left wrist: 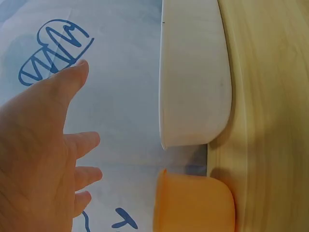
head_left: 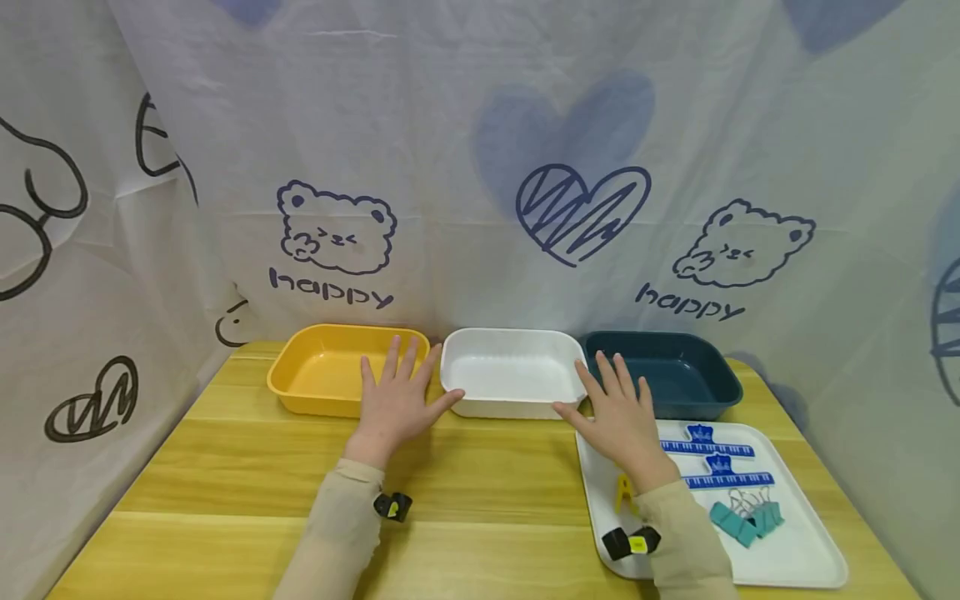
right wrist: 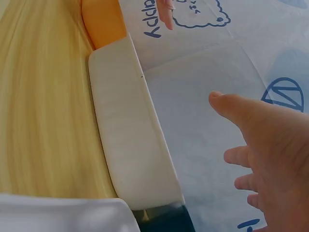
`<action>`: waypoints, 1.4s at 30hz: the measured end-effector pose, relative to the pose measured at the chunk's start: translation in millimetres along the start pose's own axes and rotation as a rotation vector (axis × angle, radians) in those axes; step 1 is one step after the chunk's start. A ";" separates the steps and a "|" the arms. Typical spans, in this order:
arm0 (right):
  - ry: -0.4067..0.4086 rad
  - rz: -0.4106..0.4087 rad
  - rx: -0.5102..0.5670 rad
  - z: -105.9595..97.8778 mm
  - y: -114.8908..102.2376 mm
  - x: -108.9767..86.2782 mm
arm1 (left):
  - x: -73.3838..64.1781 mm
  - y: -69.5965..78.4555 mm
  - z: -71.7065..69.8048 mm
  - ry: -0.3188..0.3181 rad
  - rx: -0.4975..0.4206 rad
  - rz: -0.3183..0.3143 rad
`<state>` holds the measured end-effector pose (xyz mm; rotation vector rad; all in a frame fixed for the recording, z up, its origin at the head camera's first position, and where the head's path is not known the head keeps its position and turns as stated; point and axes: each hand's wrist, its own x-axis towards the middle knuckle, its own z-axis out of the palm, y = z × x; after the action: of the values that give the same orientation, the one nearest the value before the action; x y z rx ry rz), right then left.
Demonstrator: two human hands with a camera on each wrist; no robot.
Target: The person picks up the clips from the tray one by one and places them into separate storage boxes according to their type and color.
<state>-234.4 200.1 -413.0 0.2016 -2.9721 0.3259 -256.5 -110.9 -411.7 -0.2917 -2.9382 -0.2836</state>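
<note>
Both hands are spread flat in the air, holding nothing. In the head view my left hand [head_left: 395,408] hovers over the front right part of a yellow bin [head_left: 318,404], its thumb toward a white bin [head_left: 517,408]. My right hand [head_left: 621,421] is raised between the white bin and a dark teal bin [head_left: 697,408], its wrist above a white tray [head_left: 802,550]. On that tray lie two blue clips with piano-key bars [head_left: 727,481], teal binder clips [head_left: 767,518] and a yellow clip [head_left: 624,492], partly hidden by the right arm.
The three bins stand in a row along the back of the wooden table [head_left: 480,492]. Behind them hangs a pale curtain [head_left: 450,167] with bear and heart drawings. The tray takes up the table's right side, in front of the teal bin.
</note>
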 end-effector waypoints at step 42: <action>0.332 0.009 -0.162 -54.5 103.5 -74.4 | -29.4 112.0 30.3 0.639 -0.005 0.479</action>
<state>-169.8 321.1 -393.3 0.1030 -2.6542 0.1044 -209.3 -2.0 -427.5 -0.7323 -2.1630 -0.2530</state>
